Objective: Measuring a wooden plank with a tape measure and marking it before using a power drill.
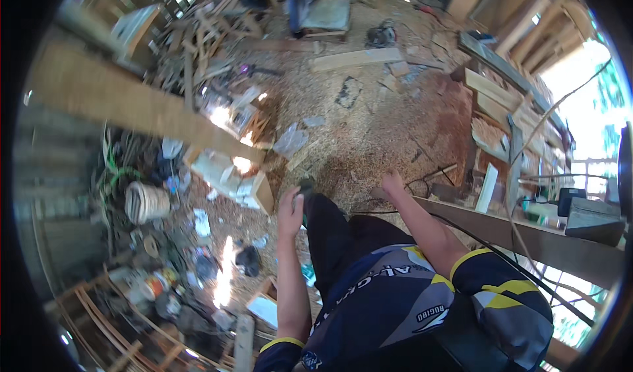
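My left hand point(291, 211) hangs beside my dark-trousered left leg point(326, 230), palm turned inward, fingers apart and holding nothing that I can see. My right hand point(394, 186) is out over the sawdust-covered floor point(349, 141), near a dark cord and the left end of a long wooden beam point(501, 233); its fingers are blurred, and I cannot make out whether they are closed. Left of my left hand lies a pale box-like wooden piece point(257, 191), with a sheet of crumpled plastic point(290, 141) on the floor above it.
A large post point(99, 92) crosses the left side, near a white bucket point(146, 200) and clutter. Stacked boards point(491, 95) line the right. Loose wood scraps point(211, 29), a plank point(356, 59) and a power tool point(381, 34) lie farther off. Another person's legs point(297, 6) show at the top.
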`<state>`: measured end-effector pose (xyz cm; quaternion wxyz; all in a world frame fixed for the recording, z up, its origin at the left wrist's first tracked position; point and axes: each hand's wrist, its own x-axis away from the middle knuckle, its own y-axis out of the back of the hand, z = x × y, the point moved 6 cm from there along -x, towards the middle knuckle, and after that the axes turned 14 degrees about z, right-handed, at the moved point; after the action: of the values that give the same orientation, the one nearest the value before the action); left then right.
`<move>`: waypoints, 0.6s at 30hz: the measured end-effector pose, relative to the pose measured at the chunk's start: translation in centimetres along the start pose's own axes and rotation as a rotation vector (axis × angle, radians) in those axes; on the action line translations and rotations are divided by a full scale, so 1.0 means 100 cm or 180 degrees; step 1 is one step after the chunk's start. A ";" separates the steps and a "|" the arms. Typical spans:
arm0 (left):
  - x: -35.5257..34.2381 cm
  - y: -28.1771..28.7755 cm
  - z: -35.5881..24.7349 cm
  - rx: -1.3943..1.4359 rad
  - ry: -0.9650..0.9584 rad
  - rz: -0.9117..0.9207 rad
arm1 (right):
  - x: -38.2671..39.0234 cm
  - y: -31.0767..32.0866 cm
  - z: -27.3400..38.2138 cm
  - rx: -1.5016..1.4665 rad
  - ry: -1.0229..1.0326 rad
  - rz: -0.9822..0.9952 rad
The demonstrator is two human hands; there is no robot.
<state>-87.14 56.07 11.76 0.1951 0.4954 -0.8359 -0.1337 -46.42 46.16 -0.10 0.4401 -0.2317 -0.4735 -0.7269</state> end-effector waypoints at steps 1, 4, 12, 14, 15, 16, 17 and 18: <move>-0.017 0.009 0.001 -0.0098 -0.0182 0.0112 | -0.020 0.003 -0.010 -0.0340 0.0029 -0.0006; -0.058 0.040 0.041 0.0312 0.0338 0.0546 | -0.011 0.022 0.002 -0.1033 -0.0031 0.0046; -0.223 0.062 0.136 -0.0670 0.1504 0.1916 | 0.006 0.075 -0.019 -0.2954 -0.0201 -0.0511; -0.275 0.074 0.131 -0.1350 0.0768 0.2270 | 0.006 0.072 -0.020 -0.3568 0.0017 -0.0790; -0.306 0.114 0.161 -0.2142 -0.0079 0.2026 | -0.001 0.057 0.014 -0.3632 0.0082 -0.0572; -0.321 0.088 0.135 -0.1687 -0.0294 0.1837 | 0.001 0.066 0.008 -0.3789 0.0058 -0.0846; -0.342 0.058 0.089 -0.1247 -0.0469 0.1711 | 0.005 0.073 -0.009 -0.3971 -0.0022 -0.1156; -0.366 0.043 0.060 -0.1266 -0.0447 0.1802 | 0.000 0.073 -0.012 -0.4001 -0.0109 -0.1195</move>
<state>-77.39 90.55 1.16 0.2591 0.1860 -0.9090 -0.2682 -40.10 43.88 2.89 0.0789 -0.3697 0.0021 -0.9258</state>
